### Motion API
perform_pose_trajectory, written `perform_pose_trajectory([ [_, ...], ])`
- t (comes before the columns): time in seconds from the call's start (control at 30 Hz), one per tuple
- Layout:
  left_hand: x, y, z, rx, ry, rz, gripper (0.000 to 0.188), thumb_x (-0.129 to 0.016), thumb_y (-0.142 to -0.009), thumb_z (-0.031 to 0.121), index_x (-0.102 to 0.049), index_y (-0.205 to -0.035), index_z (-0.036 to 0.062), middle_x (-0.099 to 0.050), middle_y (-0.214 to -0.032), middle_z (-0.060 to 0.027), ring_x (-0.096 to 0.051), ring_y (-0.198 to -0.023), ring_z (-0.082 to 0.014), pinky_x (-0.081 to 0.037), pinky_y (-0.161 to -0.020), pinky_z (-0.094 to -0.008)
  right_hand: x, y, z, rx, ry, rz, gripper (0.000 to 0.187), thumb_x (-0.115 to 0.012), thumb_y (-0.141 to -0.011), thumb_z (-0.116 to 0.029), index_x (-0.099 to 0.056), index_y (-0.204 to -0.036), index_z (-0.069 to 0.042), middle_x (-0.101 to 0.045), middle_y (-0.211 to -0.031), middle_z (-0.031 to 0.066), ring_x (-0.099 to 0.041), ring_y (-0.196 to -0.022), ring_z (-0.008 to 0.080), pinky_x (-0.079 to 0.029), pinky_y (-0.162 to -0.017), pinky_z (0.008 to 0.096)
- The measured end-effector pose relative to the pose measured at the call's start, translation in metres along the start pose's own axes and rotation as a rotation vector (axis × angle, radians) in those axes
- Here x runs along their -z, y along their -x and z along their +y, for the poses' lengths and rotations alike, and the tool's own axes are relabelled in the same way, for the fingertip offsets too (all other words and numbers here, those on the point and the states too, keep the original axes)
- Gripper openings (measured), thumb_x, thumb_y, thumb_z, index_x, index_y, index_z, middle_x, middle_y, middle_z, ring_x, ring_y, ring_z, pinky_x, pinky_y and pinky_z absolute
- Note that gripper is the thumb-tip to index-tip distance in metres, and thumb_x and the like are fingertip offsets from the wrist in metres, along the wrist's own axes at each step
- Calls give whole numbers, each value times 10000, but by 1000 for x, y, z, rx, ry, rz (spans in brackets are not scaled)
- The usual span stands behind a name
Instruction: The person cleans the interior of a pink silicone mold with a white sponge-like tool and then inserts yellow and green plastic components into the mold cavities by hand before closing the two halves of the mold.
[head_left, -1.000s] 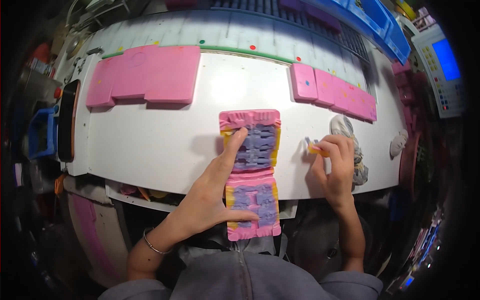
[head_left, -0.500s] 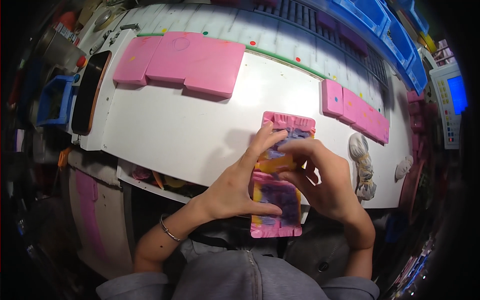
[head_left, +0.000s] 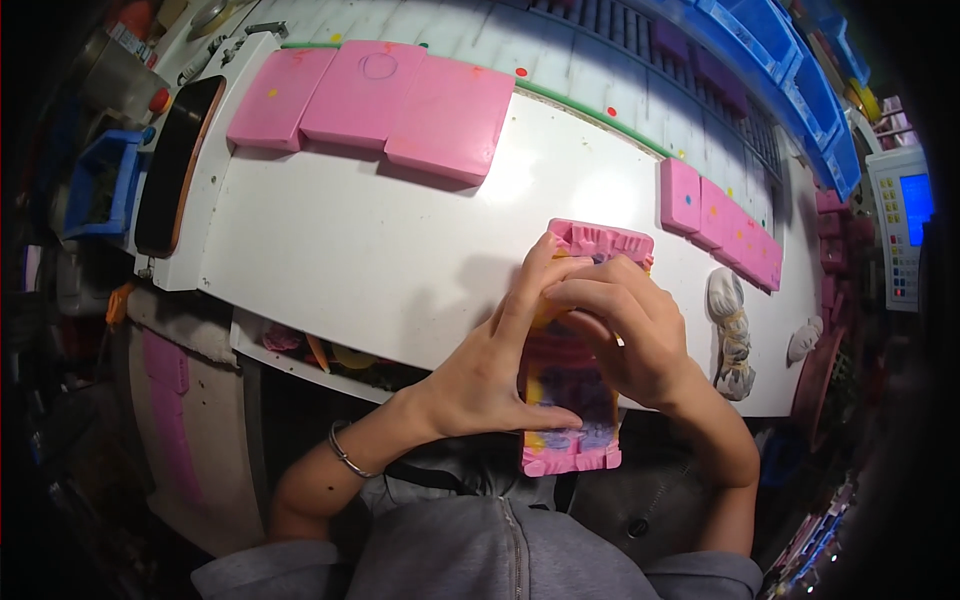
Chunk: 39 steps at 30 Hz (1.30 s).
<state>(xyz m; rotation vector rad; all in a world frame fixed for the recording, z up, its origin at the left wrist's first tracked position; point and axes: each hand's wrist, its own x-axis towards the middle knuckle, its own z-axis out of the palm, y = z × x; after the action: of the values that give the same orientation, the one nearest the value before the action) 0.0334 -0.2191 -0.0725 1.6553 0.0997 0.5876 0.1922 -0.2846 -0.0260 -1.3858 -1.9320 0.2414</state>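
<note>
A long pink rubber mold (head_left: pixel 572 388) with a carved face stained purple and yellow is held over the front edge of the white worktable. My left hand (head_left: pixel 485 370) grips its left side, thumb across the lower part and fingers along the upper edge. My right hand (head_left: pixel 640 325) is curled over the upper half, fingers bent and thumb drawn in toward the face. What those right fingertips pinch, if anything, is hidden behind the hand. Toward the back left of the table lie several similar closed pink blocks (head_left: pixel 440 115).
More pink blocks (head_left: pixel 700 205) line the back right. Nearer stand a tied cloth pouch (head_left: pixel 733 335) and a smaller one (head_left: pixel 803 340). A black phone-like slab (head_left: pixel 180 165) lies at left beside a blue bin (head_left: pixel 105 185). Blue trays (head_left: pixel 800 85) and a control panel (head_left: pixel 905 240) are right.
Both hands and the mold have shifted slightly to the right in the view. My right fingers have moved up and left over the mold, hiding more of its upper half.
</note>
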Motion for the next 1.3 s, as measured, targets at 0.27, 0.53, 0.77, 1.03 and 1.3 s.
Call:
perform_pose_trajectory([
  [0.27,-1,3,-3,27,6,10,1351,-866,-587,172,210,-1396,55,-233,-1395,-216,-320,-1275,-306,-299,-1042,-395,8,-13,-4,43,75,-125,340,-633,-635,-46,-586,-971,-21,-572,-915,78,-528,-715,224,-465,-579,300],
  [0.53,0,3,-4,5,-14,23,1374,-870,-578,156,237,-1385,57,-218,-1393,-225,-340,-1258,-309,-302,-1035,-404,7,-15,-2,41,71,-273,354,-640,-621,-68,-582,-966,-17,-538,-974,100,-502,-747,235,-448,-650,311],
  [0.77,-10,5,-5,11,-88,130,1282,-822,-592,107,171,-1400,46,-191,-1396,-242,-332,-1260,-351,-338,-1011,-405,-23,13,-1,34,201,81,385,-629,-649,-66,-600,-1030,-21,-525,-1035,127,-545,-901,284,-453,-762,349],
  [1.03,-8,1,5,329,500,441,541,-563,-880,62,-289,-1331,-62,-462,-1208,-152,-552,-995,-152,-462,-840,-244,-34,26,-3,3,134,252,642,-622,-680,122,-384,-1270,41,-567,-1132,170,-554,-980,319,-447,-852,377],
  [1.3,-6,-7,9,348,402,453,312,-562,-908,106,-536,-1146,-93,-619,-937,-70,-572,-804,-67,-467,-699,-176,-40,32,0,19,188,412,592,-644,-711,22,-390,-1246,34,-438,-1248,255,-469,-1101,374,-390,-944,457],
])
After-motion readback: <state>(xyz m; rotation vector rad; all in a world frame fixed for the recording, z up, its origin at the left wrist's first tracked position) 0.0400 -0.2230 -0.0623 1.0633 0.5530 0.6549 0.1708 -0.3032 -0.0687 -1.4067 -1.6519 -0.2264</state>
